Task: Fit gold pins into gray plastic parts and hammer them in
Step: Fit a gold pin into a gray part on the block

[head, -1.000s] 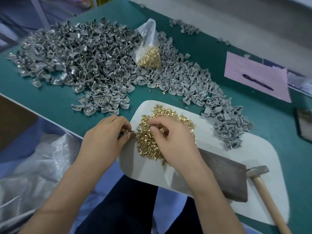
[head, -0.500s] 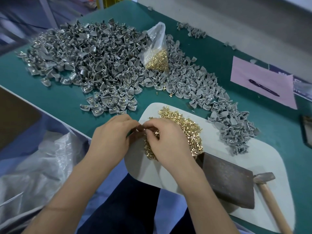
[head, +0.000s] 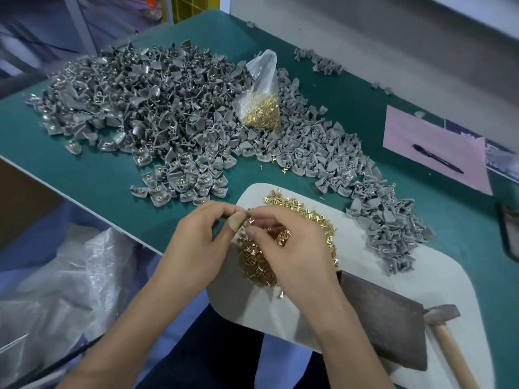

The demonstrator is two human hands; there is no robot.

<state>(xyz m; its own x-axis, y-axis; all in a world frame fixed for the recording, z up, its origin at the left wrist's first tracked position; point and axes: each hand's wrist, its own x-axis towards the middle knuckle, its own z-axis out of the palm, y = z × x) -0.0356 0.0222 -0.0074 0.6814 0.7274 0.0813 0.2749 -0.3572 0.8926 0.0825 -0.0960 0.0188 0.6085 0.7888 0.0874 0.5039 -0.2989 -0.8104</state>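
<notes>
Both forearms reach forward side by side. The left hand (head: pixel 202 242) and the right hand (head: pixel 292 242) meet at the fingertips, fingers curled, thumbs close together, pinching.

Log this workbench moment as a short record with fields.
surface: green table
work pad: white board
loose stock: gold pins heaped on the board
supply: bag of pins on the gray parts pile
left hand: fingertips pinched at the right hand's
right hand: pinching pins over the heap
tools: hammer and metal block, untouched
</notes>
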